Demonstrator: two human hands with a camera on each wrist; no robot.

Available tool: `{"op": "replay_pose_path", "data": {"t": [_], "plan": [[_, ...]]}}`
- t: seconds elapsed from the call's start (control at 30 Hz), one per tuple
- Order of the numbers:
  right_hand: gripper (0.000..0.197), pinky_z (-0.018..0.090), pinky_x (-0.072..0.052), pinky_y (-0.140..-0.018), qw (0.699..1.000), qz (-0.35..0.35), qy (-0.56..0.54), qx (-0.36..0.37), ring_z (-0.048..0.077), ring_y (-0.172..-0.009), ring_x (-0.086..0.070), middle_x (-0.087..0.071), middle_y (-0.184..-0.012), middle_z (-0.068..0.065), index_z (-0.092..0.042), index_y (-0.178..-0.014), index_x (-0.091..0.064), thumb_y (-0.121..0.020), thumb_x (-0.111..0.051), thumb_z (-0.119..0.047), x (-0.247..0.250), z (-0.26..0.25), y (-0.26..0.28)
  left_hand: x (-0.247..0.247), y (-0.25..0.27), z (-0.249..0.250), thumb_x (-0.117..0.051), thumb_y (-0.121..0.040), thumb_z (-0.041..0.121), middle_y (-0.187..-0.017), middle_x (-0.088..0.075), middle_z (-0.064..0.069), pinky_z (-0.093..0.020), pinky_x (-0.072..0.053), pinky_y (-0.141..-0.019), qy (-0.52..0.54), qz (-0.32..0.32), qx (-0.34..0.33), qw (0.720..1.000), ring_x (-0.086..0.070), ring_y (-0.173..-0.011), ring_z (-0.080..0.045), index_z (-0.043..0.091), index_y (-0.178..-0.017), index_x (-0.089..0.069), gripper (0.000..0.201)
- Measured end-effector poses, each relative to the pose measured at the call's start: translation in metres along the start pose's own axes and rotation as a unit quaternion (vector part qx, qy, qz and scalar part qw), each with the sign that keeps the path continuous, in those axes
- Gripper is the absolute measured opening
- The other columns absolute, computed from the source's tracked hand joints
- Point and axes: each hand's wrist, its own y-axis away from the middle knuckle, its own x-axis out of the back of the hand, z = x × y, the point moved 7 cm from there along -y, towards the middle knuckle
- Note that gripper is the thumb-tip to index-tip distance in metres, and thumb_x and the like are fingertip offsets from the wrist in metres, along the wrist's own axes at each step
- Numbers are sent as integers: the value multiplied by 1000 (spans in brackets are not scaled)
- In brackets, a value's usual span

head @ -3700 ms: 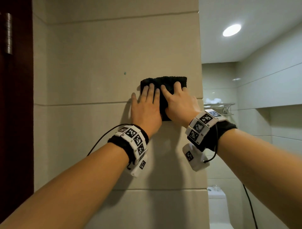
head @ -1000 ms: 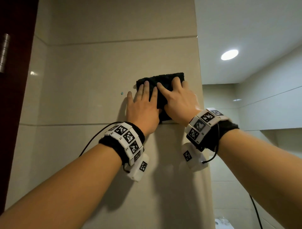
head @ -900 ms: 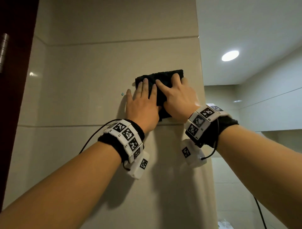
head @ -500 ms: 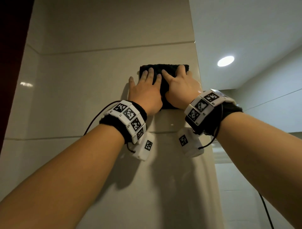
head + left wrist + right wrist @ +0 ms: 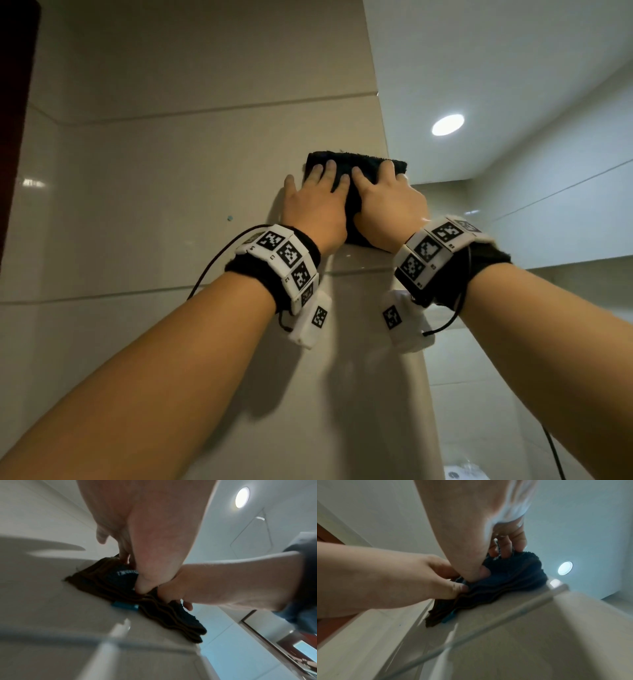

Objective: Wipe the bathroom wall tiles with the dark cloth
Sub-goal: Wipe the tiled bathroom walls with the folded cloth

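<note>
A folded dark cloth (image 5: 356, 163) lies flat against a beige wall tile (image 5: 164, 192), close to the wall's outer corner. My left hand (image 5: 317, 202) presses its left half with straight fingers. My right hand (image 5: 385, 197) presses its right half the same way, thumb side touching the left hand. The left wrist view shows the cloth (image 5: 159, 609) in stacked layers with a small blue tag, under the left hand (image 5: 145, 534). The right wrist view shows the right hand (image 5: 471, 527) bearing on the cloth (image 5: 513, 582), with its far fingers at the cloth's upper edge.
The wall ends at a vertical corner edge (image 5: 385, 137) just right of the cloth. A grout line (image 5: 205, 109) runs above it and a small teal spot (image 5: 230, 218) sits to the left. A dark red door frame (image 5: 13, 102) stands far left, a ceiling light (image 5: 447, 124) upper right.
Both hands have slid the cloth upward on the tile, away from the lower grout line, and the teal spot now lies below the cloth's level. The view has tilted up.
</note>
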Motion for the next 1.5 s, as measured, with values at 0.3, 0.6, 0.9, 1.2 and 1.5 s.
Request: {"op": "replay_pose_path", "data": {"t": [0.3, 0.6, 0.9, 1.2, 1.5], "plan": [[72, 43, -38, -94, 998, -15, 47, 48, 38, -122, -37, -28, -147, 17, -16, -151, -28, -86, -55, -32, -9, -8, 49, -24, 51, 15, -47, -99, 42, -167, 2, -9, -62, -14, -117, -15, -28, 15, 999, -2, -153, -24, 21, -159, -5, 76], [68, 47, -33, -104, 995, -23, 15, 96, 39, -136, -25, -16, -160, 16, -26, -155, -24, -92, -50, -29, -23, -19, 66, -36, 72, 0, -35, -100, 59, -166, 12, -11, -62, -9, -118, -41, -55, 40, 997, 4, -154, -25, 19, -158, 5, 81], [71, 42, -18, -115, 994, -40, 30, 98, 35, -146, -8, 4, -164, 9, -28, -157, -4, -97, -42, -32, -22, -15, 48, -32, 53, -3, -34, -100, 58, -165, 15, -11, -63, -5, -118, -27, -42, 53, 997, 8, -153, -25, 19, -158, 6, 81], [79, 45, -21, -115, 994, -23, 58, 94, 35, -145, -9, 2, -164, 7, -29, -157, -4, -92, -48, -37, -9, -18, 10, -17, 20, -20, -34, -99, 57, -166, 13, -9, -64, -2, -118, -4, -11, 54, 998, 8, -154, -23, 22, -159, 4, 79], [79, 45, -18, -116, 997, -9, 51, 59, 33, -146, -8, -1, -164, 3, -33, -156, -5, -93, -51, -42, 5, -23, -39, 0, -22, -40, -39, -97, 55, -167, 10, -5, -67, -1, -117, 27, 5, 68, 997, 7, -153, -20, 24, -159, -1, 79]]}}
